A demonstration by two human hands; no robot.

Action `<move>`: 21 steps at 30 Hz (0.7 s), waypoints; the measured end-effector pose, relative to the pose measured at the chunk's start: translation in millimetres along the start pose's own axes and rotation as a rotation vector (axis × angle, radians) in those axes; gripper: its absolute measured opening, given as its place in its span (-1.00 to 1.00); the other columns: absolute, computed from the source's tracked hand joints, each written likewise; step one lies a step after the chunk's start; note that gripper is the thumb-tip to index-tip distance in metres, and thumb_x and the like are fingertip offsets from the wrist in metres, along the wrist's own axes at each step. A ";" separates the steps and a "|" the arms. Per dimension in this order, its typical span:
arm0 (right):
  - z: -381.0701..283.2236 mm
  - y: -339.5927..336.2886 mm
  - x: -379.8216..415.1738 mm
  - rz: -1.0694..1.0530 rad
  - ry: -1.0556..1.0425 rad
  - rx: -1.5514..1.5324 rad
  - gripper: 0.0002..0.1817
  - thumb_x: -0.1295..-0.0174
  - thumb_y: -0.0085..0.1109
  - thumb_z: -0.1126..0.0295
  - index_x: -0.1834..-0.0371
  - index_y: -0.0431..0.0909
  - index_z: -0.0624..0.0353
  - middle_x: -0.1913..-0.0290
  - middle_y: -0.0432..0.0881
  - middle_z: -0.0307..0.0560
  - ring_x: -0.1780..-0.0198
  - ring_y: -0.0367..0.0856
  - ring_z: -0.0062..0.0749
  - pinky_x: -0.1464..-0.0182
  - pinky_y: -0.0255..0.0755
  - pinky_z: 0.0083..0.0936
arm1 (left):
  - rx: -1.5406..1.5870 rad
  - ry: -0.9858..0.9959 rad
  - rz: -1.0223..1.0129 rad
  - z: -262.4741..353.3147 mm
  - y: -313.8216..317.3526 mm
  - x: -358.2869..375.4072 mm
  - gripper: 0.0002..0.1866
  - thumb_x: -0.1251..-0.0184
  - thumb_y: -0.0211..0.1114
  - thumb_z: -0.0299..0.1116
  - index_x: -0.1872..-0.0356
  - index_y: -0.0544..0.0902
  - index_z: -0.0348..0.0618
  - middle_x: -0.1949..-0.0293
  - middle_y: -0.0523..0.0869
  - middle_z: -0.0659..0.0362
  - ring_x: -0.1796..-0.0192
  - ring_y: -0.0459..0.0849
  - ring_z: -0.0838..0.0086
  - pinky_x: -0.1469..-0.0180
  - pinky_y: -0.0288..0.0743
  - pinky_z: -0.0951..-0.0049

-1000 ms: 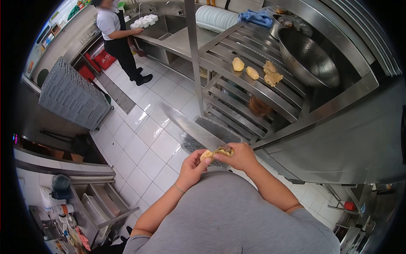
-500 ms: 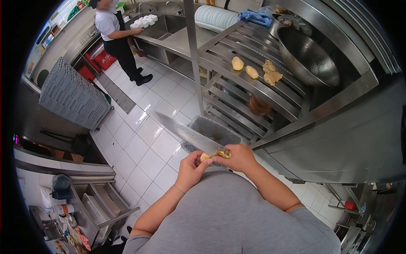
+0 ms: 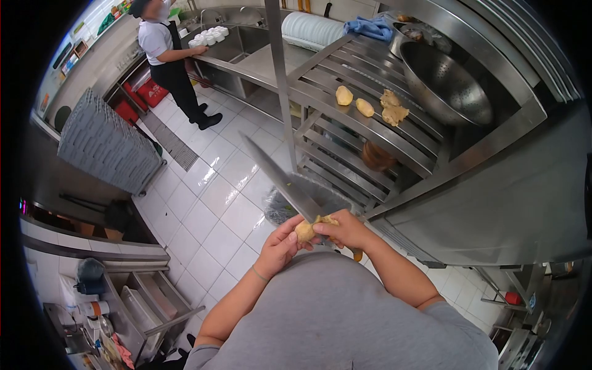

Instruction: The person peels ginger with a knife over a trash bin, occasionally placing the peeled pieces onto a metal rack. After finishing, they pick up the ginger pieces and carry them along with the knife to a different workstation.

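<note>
My left hand [image 3: 279, 248] grips a small, pale yellow-brown piece of ginger [image 3: 304, 232] in its fingertips. A large knife [image 3: 280, 180] is in my right hand [image 3: 346, 232], its long blade pointing away and up to the left. The blade's heel touches the ginger, and my right thumb lies close beside it. A bit of yellowish peel [image 3: 327, 219] shows by the right fingers. Below both hands stands a bin [image 3: 277, 208] lined with clear plastic. On the slatted metal rack lie two peeled yellow pieces [image 3: 344, 95] and a knobbly ginger root [image 3: 394, 110].
A steel colander [image 3: 447, 83] and a blue cloth [image 3: 368, 26] rest on the rack [image 3: 370, 132]. Another person [image 3: 166, 55] stands at the sink [image 3: 237, 46], near white cups [image 3: 209, 36]. Stacked grey crates [image 3: 108, 142] stand left on the tiled floor.
The knife blade has swung more upright, its tip moving up and right. The ginger has been turned in my left hand, showing more of its rounded side. The view has shifted slightly.
</note>
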State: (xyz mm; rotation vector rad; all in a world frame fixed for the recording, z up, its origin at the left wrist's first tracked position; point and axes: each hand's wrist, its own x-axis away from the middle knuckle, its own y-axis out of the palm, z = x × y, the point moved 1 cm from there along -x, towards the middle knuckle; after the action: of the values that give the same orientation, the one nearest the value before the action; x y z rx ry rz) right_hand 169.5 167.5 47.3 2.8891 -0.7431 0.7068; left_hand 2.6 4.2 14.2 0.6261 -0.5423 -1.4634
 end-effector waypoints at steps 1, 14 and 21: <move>-2.0 1.7 0.5 -0.012 0.000 0.020 -0.46 -0.30 0.51 -0.12 0.38 0.73 0.22 0.55 0.58 -0.30 0.58 0.46 -0.63 0.55 0.32 -0.55 | 0.005 -0.011 -0.009 -0.9 -3.2 1.0 -0.36 -0.68 0.23 -0.17 -0.63 0.32 -0.20 -0.39 0.60 0.06 -0.32 0.64 0.31 -0.30 0.55 0.25; -6.4 9.6 10.3 0.119 -0.058 0.375 -0.42 -0.18 0.57 -0.17 0.14 0.85 0.21 0.35 0.83 -0.05 0.29 0.76 -0.37 0.12 0.61 -0.35 | -0.104 0.017 0.028 -6.4 -6.3 2.5 -0.37 -0.60 0.37 -0.13 -0.50 0.46 -0.30 -0.25 0.71 0.08 -0.24 0.70 0.39 -0.30 0.60 0.30; -2.5 11.1 10.5 0.083 -0.091 0.330 -0.41 -0.15 0.56 -0.21 0.12 0.86 0.14 0.29 0.85 0.01 0.25 0.83 -0.20 0.09 0.63 -0.30 | -0.185 -0.009 0.105 -9.1 -10.9 5.3 -0.33 -0.50 0.48 -0.13 -0.45 0.50 -0.33 -0.17 0.75 0.08 -0.15 0.74 0.38 -0.25 0.63 0.29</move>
State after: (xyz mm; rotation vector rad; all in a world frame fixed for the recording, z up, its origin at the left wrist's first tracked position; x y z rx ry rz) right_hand 171.3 153.6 53.8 3.2223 -0.8319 0.7791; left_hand 1.0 -0.6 -0.1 0.4392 -0.4338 -1.3994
